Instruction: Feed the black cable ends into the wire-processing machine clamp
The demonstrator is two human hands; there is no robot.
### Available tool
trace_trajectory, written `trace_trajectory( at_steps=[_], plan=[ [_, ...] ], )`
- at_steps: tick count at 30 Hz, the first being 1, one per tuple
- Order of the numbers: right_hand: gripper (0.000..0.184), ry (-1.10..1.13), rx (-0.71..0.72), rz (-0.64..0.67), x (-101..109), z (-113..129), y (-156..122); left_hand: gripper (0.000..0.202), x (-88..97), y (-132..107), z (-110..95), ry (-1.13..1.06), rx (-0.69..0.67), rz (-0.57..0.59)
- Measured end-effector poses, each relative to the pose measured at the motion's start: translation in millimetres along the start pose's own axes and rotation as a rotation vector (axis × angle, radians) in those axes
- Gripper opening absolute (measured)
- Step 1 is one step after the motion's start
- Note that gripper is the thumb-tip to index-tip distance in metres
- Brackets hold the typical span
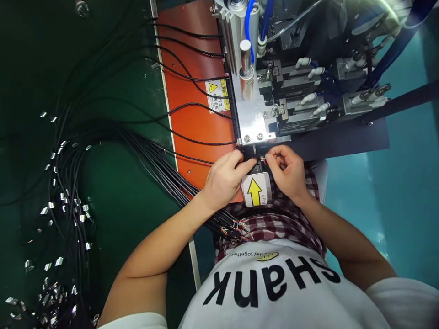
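My left hand (pixel 224 178) is closed at the near end of the machine's feed track, its thumb and forefinger pressed on a black cable (pixel 195 159). That cable runs in from the left across the orange board and passes under the hand. Small coloured wire ends (pixel 263 159), one of them red, stick out to the right of my left fingertips. Thumb and forefinger of my right hand (pixel 288 173) pinch at these wires. Just below the fingertips is a white label with a yellow arrow (pixel 254 192). The fingers hide part of the cable end.
A metal machine (pixel 252 114) with blue air hoses stands ahead. Several cables cross the orange board (pixel 192 137) into its left side. A thick cable bundle (pixel 147 160) lies on the green table (pixel 116 183), with shiny metal connectors (pixel 63 201) at the left and stripped wire ends (pixel 236 230) near my lap.
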State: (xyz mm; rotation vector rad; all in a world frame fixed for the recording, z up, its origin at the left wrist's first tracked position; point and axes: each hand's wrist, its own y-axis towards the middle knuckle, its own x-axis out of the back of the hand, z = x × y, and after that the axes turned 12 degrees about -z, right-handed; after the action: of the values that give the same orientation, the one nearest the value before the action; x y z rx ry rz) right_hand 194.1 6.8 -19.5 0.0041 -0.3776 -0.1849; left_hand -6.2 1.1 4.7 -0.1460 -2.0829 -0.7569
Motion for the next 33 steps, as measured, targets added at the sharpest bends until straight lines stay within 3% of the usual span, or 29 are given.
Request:
trace_trajectory(
  at_steps=[8, 15, 21, 26, 28, 30, 33],
  plan=[
    [0.014, 0.048, -0.070, 0.008, -1.6, -7.7, -0.7, 0.038, -0.2, -0.3, 0.3, 0.023, -0.046, -0.030],
    [0.024, 0.164, -0.247, -0.001, 6.8, -11.5, -6.1, 0.035, -0.2, -0.7, 0.6, 0.007, -0.056, -0.031],
    [0.014, -0.006, -0.015, 0.007, 7.7, -0.6, -17.2, 0.036, 1.2, -0.2, 0.3, 0.001, -0.041, -0.003],
    [0.014, -0.412, 0.433, -0.073, 14.6, 12.5, -11.7, 0.035, 1.8, 0.6, -0.8, -0.019, -0.037, -0.007],
    [0.014, -0.504, 0.530, -0.061, 17.9, 16.8, -7.4, 0.034, 1.7, 0.9, -1.3, -0.027, -0.035, -0.009],
    [0.015, -0.520, 0.531, -0.038, 19.0, 17.7, -3.8, 0.035, 1.5, 1.3, -1.5, -0.034, -0.032, -0.007],
    [0.015, -0.389, 0.372, -0.004, 15.8, 10.1, -0.9, 0.035, 1.3, 1.6, -1.3, -0.043, -0.033, -0.005]
  ],
)
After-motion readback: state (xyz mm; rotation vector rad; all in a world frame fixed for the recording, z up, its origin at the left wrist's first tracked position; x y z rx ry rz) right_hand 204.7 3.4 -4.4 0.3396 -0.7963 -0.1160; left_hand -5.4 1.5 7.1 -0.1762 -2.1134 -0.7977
